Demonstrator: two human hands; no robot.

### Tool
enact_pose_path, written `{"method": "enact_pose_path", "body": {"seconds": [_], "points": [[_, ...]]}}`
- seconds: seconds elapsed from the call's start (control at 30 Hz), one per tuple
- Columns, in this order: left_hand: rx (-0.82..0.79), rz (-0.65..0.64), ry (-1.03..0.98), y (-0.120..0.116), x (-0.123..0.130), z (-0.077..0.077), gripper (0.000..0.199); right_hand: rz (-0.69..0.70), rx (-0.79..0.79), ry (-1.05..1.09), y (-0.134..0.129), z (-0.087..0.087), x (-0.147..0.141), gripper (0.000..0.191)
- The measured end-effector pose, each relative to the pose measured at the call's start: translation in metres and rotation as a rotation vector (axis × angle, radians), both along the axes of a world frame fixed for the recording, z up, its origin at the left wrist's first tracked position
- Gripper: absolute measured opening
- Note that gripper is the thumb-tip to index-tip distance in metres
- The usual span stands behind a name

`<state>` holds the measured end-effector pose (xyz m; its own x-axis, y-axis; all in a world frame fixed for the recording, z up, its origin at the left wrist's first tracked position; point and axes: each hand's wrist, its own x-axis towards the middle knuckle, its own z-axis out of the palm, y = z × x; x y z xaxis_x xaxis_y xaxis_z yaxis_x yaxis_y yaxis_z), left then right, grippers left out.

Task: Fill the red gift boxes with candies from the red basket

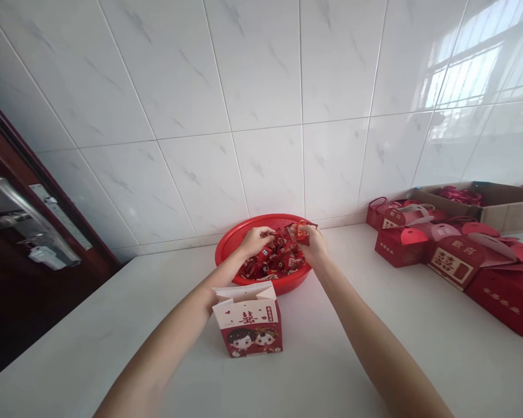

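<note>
Holding red packets [282, 256]: 1 basket [293, 283]

**A:** What does the legend record of the two upper limbs?

**B:** Left forearm [187, 325], bare, widening toward seven o'clock; right forearm [357, 319], likewise bare, widening toward five o'clock. Each narrows smoothly to a bare wrist.

**A:** And the hands?

**B:** Left hand [257, 241] and right hand [314, 247], both ungloved, lie just below centre, toward six o'clock. Each is compact beside the long forearm, with slender fingers.

**A:** Surface detail?

**B:** Skin appears smooth and evenly contoured along both forearms; the fingernails are too small to make out.
</note>
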<state>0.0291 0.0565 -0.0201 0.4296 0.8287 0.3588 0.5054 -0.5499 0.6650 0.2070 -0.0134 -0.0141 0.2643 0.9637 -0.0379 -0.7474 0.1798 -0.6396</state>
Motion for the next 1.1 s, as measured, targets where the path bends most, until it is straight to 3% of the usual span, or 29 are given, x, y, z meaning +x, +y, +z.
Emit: {"method": "enact_pose_path", "body": {"seconds": [0.17, 0.37, 0.47, 0.63, 0.9, 1.1], "points": [[0.065, 0.024, 0.107, -0.01, 0.005, 0.004, 0.028, -0.003, 0.0, 0.017, 0.0, 0.001, 0.0, 0.011], [-0.087, -0.301, 0.385, -0.032, 0.025, 0.003, 0.016, -0.009, -0.009, 0.011, -0.002, 0.003, 0.0, 0.01], [-0.159, -0.366, 0.461, -0.033, 0.026, 0.0, 0.011, -0.01, -0.015, 0.004, -0.002, 0.003, -0.001, 0.01], [-0.083, -0.221, 0.356, -0.023, 0.018, 0.001, 0.017, -0.009, 0.021, 0.001, -0.002, 0.001, -0.002, 0.009], [0.087, 0.021, -0.027, -0.017, 0.013, 0.008, 0.018, 0.013, 0.028, -0.022, -0.001, 0.0, -0.001, 0.011], [0.153, 0.081, -0.206, -0.017, 0.011, 0.009, 0.015, 0.061, -0.031, -0.091, -0.002, 0.002, -0.001, 0.014]]}}
